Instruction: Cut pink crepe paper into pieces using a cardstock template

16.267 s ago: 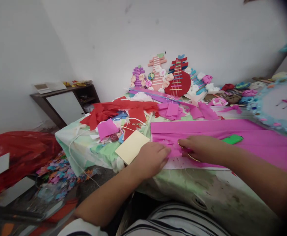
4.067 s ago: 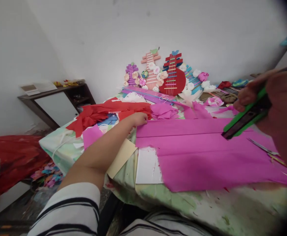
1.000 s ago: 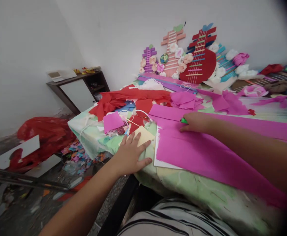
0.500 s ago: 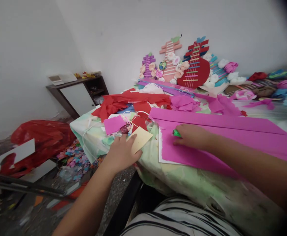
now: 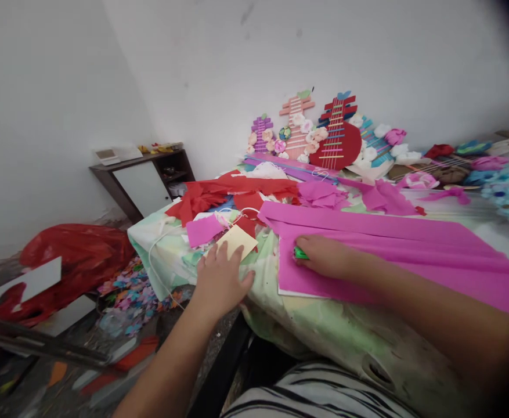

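Observation:
My left hand (image 5: 220, 284) is spread, its fingertips on a small cream piece of card (image 5: 238, 242) near the table's front edge. Beyond the card lies a small pink paper piece (image 5: 204, 230). My right hand (image 5: 327, 255) is closed around a small bright green object (image 5: 300, 253); only its end shows, so its kind is hidden. That hand rests on a large pink paper sheet (image 5: 393, 251), which lies over a white board (image 5: 293, 294) whose edge peeks out at the left and front.
Red crepe paper (image 5: 237, 186) lies crumpled behind my hands. Decorated lute shapes (image 5: 338, 142) lean on the back wall beside paper flowers. To the left stand a dark cabinet (image 5: 139, 184), a red plastic bag (image 5: 78, 247) and a floor heap of coloured scraps (image 5: 127, 287).
The view has tilted up slightly. My left hand has spread wider and the cream card has slid left and away from me. My right hand has moved left, nearer the pink sheet's edge.

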A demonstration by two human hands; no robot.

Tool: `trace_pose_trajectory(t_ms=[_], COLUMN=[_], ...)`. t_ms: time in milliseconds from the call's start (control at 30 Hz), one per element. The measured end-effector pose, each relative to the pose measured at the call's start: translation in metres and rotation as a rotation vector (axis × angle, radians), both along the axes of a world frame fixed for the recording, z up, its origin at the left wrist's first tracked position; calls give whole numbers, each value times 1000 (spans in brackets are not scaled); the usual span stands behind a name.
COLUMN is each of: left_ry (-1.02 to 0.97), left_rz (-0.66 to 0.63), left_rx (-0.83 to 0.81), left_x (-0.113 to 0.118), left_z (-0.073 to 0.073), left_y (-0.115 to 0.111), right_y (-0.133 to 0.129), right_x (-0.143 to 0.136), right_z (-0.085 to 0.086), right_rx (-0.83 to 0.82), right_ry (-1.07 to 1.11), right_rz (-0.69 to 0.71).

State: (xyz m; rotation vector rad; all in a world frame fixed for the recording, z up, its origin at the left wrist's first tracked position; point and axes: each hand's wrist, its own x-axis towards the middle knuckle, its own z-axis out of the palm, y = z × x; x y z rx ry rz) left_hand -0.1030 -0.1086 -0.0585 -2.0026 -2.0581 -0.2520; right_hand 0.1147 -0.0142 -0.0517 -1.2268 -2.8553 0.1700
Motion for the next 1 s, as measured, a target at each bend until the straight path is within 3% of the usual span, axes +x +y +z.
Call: trace_pose_trajectory(t_ms=[200,300,533,700,833,1000], left_ry=[-92,-119,-149,-172,-195,-182], left_rz=[-483,-597,-628,-597,-553,-525], left_rx=[-20,-79,-44,-35,-72,-131], left_x=[34,43,43,42,43,46], left_z=[-10,-18,-28,-33,-30,-24], left_y=[-6,-8,-14,-14,-12,-10], right_y=[-2,-4,6,24,30,20], right_x=[1,3,-2,-14,-20,-20], right_z=[3,8,7,13,18,27], right_rx=[-32,-39,3,-11,-67,-129], right_ry=[12,8,13,-37,-85,-160], right_rz=[19,14,51,-30,3,47])
